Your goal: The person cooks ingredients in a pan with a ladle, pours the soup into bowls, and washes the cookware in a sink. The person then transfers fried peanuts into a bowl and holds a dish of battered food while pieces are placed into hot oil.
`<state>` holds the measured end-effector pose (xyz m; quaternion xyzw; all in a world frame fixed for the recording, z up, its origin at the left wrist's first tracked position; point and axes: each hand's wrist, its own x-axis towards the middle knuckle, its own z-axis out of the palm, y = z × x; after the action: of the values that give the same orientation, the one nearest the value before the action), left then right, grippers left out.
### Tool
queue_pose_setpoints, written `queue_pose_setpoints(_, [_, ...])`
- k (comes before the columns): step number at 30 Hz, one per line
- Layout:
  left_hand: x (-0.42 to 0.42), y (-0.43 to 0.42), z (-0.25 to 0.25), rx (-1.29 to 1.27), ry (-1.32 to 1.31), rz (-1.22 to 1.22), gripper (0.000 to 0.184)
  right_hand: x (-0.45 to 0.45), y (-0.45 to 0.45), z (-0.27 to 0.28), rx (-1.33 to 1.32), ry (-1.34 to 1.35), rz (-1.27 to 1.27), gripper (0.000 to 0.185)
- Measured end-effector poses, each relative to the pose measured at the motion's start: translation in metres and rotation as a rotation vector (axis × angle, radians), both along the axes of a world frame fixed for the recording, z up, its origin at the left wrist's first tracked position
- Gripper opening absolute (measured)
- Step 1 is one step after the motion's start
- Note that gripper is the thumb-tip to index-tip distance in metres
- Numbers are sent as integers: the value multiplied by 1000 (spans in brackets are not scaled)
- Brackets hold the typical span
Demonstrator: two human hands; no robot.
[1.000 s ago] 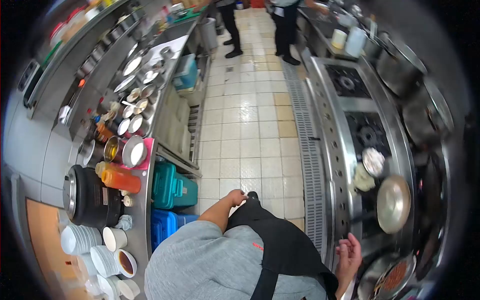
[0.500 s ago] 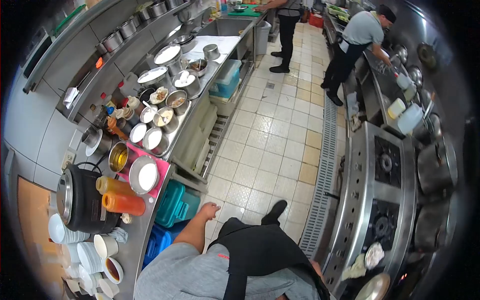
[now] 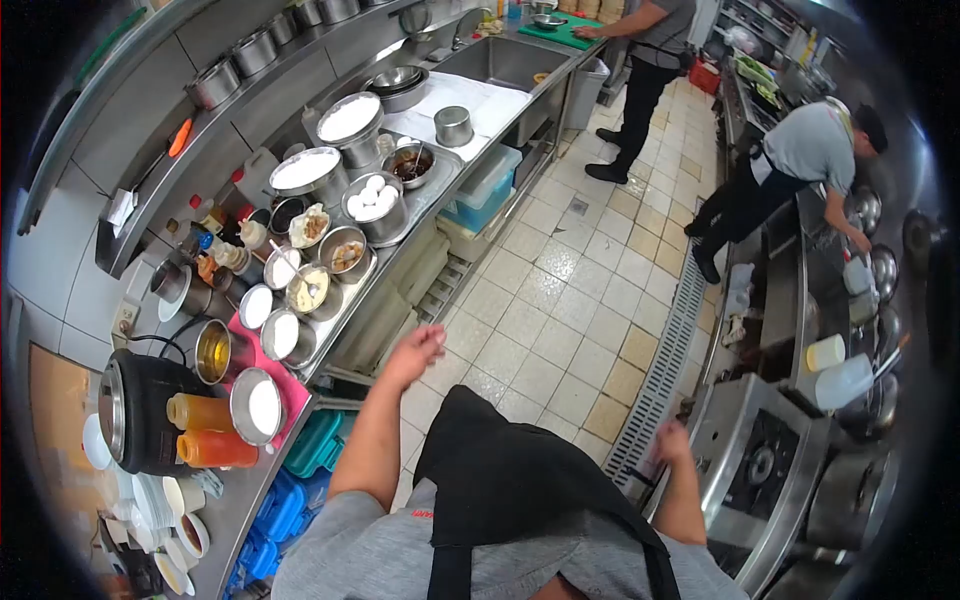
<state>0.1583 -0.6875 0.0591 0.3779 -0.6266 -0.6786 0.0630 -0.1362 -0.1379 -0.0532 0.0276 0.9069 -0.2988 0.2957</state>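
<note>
My left hand [image 3: 415,357] is raised over the aisle floor, its fingers loosely apart with nothing in them. It is nearest to the front edge of the steel counter [image 3: 345,335] but does not touch it. On that counter stand metal pots of white powder, a bowl of eggs [image 3: 371,197] and a metal pot of yellow liquid [image 3: 214,352]. My right hand [image 3: 671,442] hangs beside the front of the steel stove [image 3: 722,425]; motion smears its fingers, and no object shows in it.
Squeeze bottles [image 3: 215,449] and a black soup warmer [image 3: 150,412] stand at left. A floor drain grate [image 3: 650,400] runs along the right. One co-worker [image 3: 800,165] leans over the right counter; another person [image 3: 650,85] stands by the sink [image 3: 490,62].
My view has moved forward along the aisle. My left hand has swung up and forward, and my right hand has come out beside the stove. The right co-worker bends further over the counter.
</note>
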Motion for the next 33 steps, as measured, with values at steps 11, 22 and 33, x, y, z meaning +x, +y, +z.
queue_pose_setpoints(11, [-278, -328, 125, -756, 222, 99, 41, -80, -221, 43, -239, 35, 6, 35])
queue_pose_setpoints(22, [-424, -544, 87, -1028, -719, -52, 46, 96, -161, -27, 215, -146, 172, 31])
queue_pose_setpoints(33, [-421, -606, 101, -1336, -510, 18, 35, 133, -158, -67, 121, -42, 10, 22])
